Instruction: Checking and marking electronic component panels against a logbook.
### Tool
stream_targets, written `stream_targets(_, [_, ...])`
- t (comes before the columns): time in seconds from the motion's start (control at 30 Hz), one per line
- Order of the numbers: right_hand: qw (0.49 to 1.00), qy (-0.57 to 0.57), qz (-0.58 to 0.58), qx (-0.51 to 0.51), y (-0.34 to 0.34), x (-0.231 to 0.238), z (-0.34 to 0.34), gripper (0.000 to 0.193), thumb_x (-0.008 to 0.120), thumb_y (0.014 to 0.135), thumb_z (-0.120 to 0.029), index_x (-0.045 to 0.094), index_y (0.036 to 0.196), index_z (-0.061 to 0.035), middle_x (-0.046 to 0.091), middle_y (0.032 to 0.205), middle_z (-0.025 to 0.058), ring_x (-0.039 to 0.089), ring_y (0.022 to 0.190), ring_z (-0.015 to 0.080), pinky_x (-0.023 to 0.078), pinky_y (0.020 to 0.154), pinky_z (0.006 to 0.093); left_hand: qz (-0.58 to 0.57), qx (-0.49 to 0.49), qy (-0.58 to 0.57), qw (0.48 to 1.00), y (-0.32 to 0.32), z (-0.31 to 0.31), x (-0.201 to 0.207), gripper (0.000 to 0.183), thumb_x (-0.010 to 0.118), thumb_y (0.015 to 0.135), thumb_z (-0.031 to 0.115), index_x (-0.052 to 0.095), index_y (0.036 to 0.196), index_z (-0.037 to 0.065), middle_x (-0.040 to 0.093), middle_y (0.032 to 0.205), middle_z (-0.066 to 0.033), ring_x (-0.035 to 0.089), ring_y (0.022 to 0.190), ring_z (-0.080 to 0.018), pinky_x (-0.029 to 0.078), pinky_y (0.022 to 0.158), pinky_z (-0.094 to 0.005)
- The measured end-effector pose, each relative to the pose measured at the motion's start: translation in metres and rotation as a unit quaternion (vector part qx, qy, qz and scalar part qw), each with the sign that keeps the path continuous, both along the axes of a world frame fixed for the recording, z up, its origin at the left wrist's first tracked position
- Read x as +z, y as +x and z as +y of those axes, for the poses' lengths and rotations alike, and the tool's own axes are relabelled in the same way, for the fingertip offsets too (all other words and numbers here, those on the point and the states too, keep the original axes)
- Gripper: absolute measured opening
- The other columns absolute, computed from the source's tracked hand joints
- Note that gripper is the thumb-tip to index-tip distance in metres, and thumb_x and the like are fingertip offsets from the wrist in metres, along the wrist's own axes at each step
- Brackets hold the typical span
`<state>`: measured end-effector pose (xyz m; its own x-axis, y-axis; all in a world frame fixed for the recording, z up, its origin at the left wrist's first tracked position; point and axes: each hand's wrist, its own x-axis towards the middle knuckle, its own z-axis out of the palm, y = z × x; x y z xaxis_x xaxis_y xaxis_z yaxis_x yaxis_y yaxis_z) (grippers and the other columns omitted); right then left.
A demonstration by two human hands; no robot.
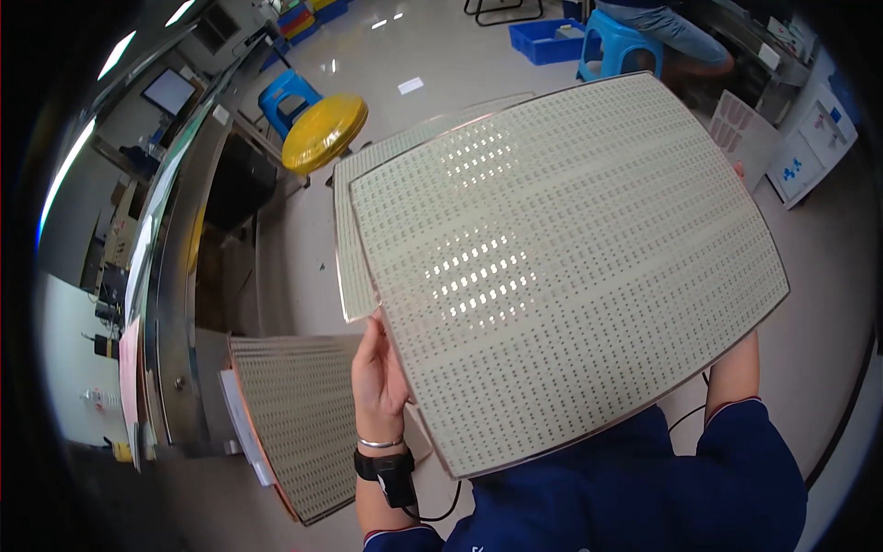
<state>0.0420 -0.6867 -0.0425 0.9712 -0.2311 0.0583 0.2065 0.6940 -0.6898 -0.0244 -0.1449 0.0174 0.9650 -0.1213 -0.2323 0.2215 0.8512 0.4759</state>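
Note:
I hold up a large pale circuit board panel [589, 267], tilted in front of me and covered with rows of small metallic pads, some glinting. My left hand [379, 373] is closed on its left edge, with a strap and a bracelet on the wrist. My right hand [739, 170] is mostly behind the panel; only a bit of finger shows at the right edge. A similar panel [357, 276] sticks out behind the first at the far left; what supports it is hidden. Beside my left wrist, lower down, are more such panels [294, 414], one with a copper-coloured edge.
A metal bench [170, 368] with papers runs along the left. Beyond stand a blue stool [285, 97] and a yellow-covered round seat [324, 133]. A blue bin [547, 41], another blue stool [618, 46] and a seated person [685, 37] are at the back right, near a white cabinet [814, 143].

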Motion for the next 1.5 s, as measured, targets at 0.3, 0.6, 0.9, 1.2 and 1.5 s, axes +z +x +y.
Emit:
stream_targets(0.3, [0.992, -0.010, 0.086, 0.095, -0.084, -0.036, 0.014, 0.031, 0.051, 0.095, -0.031, 0.057, 0.111, -0.0050, 0.059, 0.111, 0.0058, 0.054, 0.109, 0.0154, 0.043, 0.094, 0.0283, -0.016, -0.009, 0.083, 0.996, 0.003, 0.000, -0.019, 0.042, 0.037, 0.099, 0.013, 0.029, 0.139, 0.003, 0.045, 0.134, -0.0148, 0.050, 0.121, -0.0237, 0.045, 0.100, -0.0370])
stream_targets(0.6, [0.985, -0.052, 0.129, 0.106, -0.070, -0.002, 0.037, 0.031, 0.050, 0.096, -0.030, 0.057, 0.111, -0.0045, 0.059, 0.110, 0.0056, 0.055, 0.107, 0.0148, 0.044, 0.092, 0.0278, 0.007, 0.075, 0.198, 0.977, 0.012, 0.007, -0.044, 0.039, 0.042, 0.098, 0.014, 0.038, 0.133, -0.002, 0.052, 0.127, -0.0151, 0.055, 0.113, -0.0219, 0.047, 0.096, -0.0343])
stream_targets(0.9, [0.981, -0.112, 0.151, 0.042, -0.075, 0.056, 0.111, 0.031, 0.049, 0.096, -0.030, 0.057, 0.111, -0.0039, 0.060, 0.110, 0.0055, 0.056, 0.105, 0.0142, 0.045, 0.090, 0.0273, 0.031, 0.130, 0.377, 0.916, 0.008, 0.034, -0.069, 0.034, 0.036, 0.098, 0.010, 0.044, 0.128, -0.007, 0.057, 0.118, -0.0150, 0.057, 0.103, -0.0185, 0.046, 0.089, -0.0308])
stream_targets(1.2, [0.975, -0.140, 0.173, -0.021, -0.028, 0.096, 0.144, 0.031, 0.048, 0.097, -0.029, 0.058, 0.110, -0.0034, 0.060, 0.109, 0.0054, 0.056, 0.103, 0.0136, 0.046, 0.089, 0.0267, 0.024, 0.152, 0.471, 0.869, -0.003, 0.073, -0.096, 0.035, 0.038, 0.099, 0.011, 0.045, 0.129, -0.005, 0.057, 0.121, -0.0121, 0.055, 0.106, -0.0168, 0.042, 0.093, -0.0293])
stream_targets(1.5, [0.970, -0.136, 0.199, 0.017, -0.036, 0.095, 0.151, 0.031, 0.047, 0.097, -0.028, 0.058, 0.110, -0.0028, 0.060, 0.109, 0.0053, 0.057, 0.101, 0.0130, 0.047, 0.087, 0.0262, 0.050, 0.169, 0.476, 0.862, -0.008, 0.083, -0.096, 0.035, 0.040, 0.099, 0.013, 0.046, 0.128, -0.006, 0.058, 0.118, -0.0124, 0.056, 0.103, -0.0161, 0.044, 0.092, -0.0285])
